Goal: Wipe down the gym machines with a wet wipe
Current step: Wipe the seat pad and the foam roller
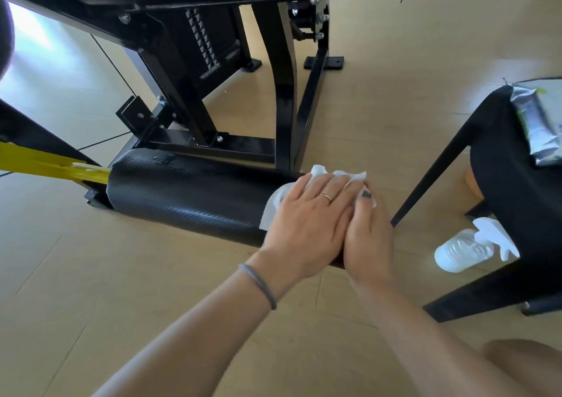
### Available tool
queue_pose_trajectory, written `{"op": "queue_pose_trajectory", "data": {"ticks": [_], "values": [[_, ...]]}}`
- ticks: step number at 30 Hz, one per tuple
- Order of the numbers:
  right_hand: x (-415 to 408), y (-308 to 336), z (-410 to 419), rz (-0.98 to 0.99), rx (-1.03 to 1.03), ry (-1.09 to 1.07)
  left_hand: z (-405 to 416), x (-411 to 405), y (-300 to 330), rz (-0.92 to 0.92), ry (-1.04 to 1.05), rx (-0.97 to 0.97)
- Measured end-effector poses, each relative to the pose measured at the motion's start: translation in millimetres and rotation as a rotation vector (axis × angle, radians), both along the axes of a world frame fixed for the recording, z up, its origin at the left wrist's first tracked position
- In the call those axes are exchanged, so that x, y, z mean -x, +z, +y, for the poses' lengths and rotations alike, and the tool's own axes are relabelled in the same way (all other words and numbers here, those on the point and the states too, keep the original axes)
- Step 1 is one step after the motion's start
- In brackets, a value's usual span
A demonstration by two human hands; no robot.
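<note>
A black padded roller [188, 193] of the gym machine lies low near the floor, across the middle of the view. A white wet wipe [275, 206] is draped over its right end. My left hand [307, 217] lies flat on the wipe with straight fingers, pressing it onto the pad. My right hand [369, 232] rests beside it at the roller's right end, its thumb on the wipe; its fingers wrap down over the end and are partly hidden.
The machine's black steel frame [282, 92] and weight stack [203, 41] stand behind the roller. A yellow bar [45, 162] enters from the left. A black chair [517, 184] at right carries a wipes pack [538, 126]; a white spray bottle [465, 249] lies beneath it.
</note>
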State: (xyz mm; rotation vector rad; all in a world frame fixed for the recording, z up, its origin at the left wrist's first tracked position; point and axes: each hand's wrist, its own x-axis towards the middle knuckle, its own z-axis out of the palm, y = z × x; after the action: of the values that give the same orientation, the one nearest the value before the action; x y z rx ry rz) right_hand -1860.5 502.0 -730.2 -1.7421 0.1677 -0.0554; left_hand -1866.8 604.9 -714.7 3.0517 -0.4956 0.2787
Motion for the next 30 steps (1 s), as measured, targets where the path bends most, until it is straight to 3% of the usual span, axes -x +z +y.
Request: {"op": "queue_pose_trajectory", "data": {"ticks": [2,6,9,12,16,19,23,26,28,30], "values": [[-4.4,9.1,-5.6,0.058,0.039,-0.004,31.2,-3.5,4.9,0.011,-0.027,-0.009],[-17.6,14.6,-8.0,0.167,0.053,-0.015,141.6,-3.2,9.8,0.016,0.372,0.021],[-22.8,7.3,-0.3,0.281,-0.080,0.035,149.2,-1.7,11.6,-0.021,0.497,-0.009],[-27.3,8.3,-4.1,0.449,-0.316,0.029,55.8,-2.5,3.9,-0.032,0.250,-0.124],[-28.6,19.2,-17.3,0.488,-0.441,0.060,-11.0,3.7,0.8,0.033,-0.064,-0.057],[-30.5,24.7,-11.7,0.416,-0.271,0.026,45.3,0.3,3.1,0.013,0.001,-0.043],[-12.4,12.2,1.0,0.164,0.129,0.051,150.2,6.3,3.6,-0.005,0.395,0.041],[6.0,-6.8,-0.7,0.015,0.222,0.051,164.5,5.0,4.3,-0.054,0.584,0.074],[16.8,-14.9,-2.4,-0.056,0.234,0.074,126.5,6.9,5.8,-0.076,0.520,0.001],[20.3,-17.1,-3.2,-0.115,0.225,0.055,79.8,15.6,3.3,-0.028,0.294,-0.015]]}}
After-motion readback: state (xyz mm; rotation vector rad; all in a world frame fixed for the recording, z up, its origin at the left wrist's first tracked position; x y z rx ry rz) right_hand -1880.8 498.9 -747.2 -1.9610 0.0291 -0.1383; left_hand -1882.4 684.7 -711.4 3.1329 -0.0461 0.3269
